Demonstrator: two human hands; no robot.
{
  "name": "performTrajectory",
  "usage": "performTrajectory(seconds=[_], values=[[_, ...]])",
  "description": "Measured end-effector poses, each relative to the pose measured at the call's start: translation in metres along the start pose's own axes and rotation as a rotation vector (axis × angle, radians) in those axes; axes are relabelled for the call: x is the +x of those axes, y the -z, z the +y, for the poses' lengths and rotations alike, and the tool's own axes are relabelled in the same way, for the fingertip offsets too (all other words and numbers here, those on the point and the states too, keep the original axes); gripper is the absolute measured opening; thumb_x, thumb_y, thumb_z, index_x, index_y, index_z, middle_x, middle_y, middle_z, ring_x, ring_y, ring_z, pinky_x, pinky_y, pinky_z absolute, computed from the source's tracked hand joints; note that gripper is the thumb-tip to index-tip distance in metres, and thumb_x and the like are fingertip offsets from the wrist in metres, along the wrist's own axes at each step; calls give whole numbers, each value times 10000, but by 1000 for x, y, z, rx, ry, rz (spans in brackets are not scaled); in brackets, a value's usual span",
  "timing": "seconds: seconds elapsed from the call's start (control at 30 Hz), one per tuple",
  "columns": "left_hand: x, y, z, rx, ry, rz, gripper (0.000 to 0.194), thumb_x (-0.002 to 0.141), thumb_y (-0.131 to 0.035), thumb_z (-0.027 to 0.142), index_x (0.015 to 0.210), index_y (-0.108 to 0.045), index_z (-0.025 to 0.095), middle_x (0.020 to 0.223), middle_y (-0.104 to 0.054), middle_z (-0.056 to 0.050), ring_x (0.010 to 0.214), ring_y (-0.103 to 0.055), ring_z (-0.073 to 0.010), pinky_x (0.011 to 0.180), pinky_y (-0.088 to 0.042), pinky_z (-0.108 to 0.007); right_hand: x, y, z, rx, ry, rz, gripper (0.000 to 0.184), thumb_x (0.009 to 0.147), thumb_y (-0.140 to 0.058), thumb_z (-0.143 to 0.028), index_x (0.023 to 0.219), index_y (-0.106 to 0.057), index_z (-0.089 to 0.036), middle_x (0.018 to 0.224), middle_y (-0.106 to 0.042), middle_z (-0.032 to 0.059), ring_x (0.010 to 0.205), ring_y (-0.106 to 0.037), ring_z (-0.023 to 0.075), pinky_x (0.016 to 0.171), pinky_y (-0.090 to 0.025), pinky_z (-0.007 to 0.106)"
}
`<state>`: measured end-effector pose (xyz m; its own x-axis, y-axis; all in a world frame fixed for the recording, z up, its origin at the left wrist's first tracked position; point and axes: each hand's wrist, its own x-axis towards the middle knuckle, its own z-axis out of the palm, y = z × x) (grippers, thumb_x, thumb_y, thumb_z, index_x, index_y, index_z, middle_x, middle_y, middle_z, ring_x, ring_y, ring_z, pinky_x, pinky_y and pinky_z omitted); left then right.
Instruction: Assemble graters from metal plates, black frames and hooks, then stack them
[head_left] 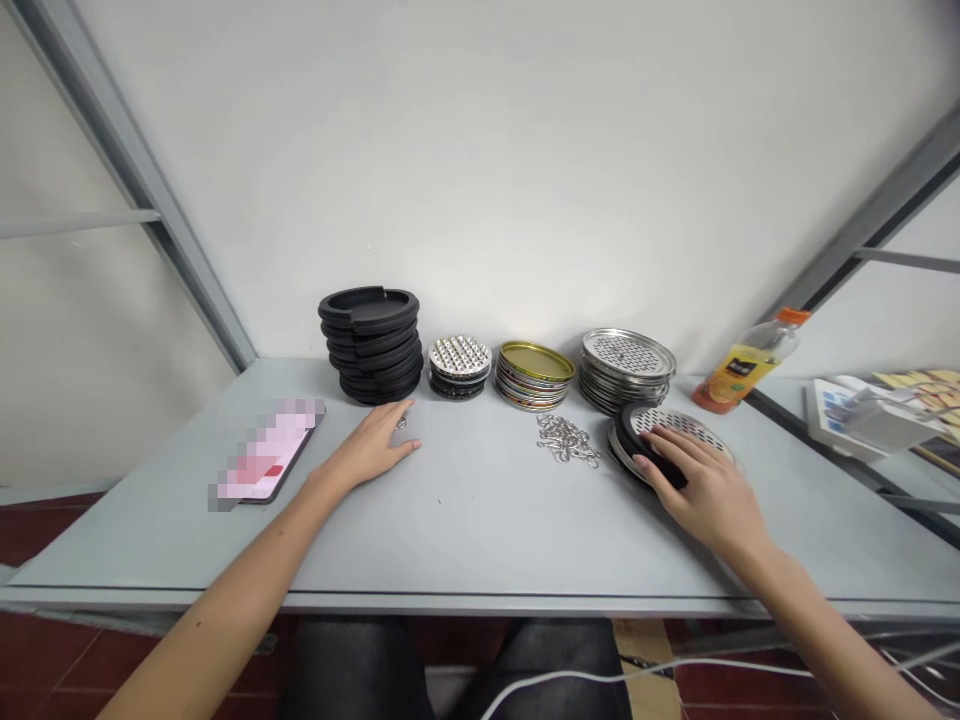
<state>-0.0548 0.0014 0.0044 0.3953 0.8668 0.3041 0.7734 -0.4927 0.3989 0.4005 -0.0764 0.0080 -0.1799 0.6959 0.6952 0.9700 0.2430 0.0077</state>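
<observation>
My left hand (375,445) lies low over the left part of the table, fingers stretched out and thumb apart. A small metal clip (402,422) shows beside its fingers. Over a round perforated metal disc (694,425) with a black rim piece (646,425), my right hand (705,485) is bent, its thumb and fingertips on the black part. Other metal rims show beneath that disc; the palm hides much of it. Just left of it is a loose heap of metal clips (568,440).
Along the wall stand stacks of black rings (373,345), spiky grater discs (460,360), gold-topped round lids (535,372) and perforated discs (628,362). A phone (274,455) lies left. At right are a juice bottle (750,362) and a white power strip (862,420).
</observation>
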Motion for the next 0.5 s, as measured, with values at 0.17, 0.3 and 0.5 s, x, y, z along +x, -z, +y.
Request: performTrajectory(seconds=[0.17,0.3,0.5], values=[[3,0,-4,37,68,112,468,825,-591,372,1249,-554,177,1131,-627,-107,1042,-583,-284,924,-464,-428,26,-3,-45,212,60,45,295,879,-533,-312,1113,-667,-194,1111,-684,113,1071,-615,279,968,-469,470],[6,-2,-9,42,126,152,329,817,-573,325,1087,-642,151,946,-663,-106,908,-620,-279,831,-500,-424,60,-19,-95,522,261,-196,268,902,-497,-276,1093,-674,-211,1018,-711,85,936,-656,232,849,-523,391],[6,-3,-11,-16,57,119,229,837,-534,235,1018,-666,188,873,-680,-69,821,-642,-236,770,-515,-375,103,-60,-141,657,241,-286,249,909,-474,-272,980,-703,-202,935,-735,61,832,-672,204,743,-519,314]])
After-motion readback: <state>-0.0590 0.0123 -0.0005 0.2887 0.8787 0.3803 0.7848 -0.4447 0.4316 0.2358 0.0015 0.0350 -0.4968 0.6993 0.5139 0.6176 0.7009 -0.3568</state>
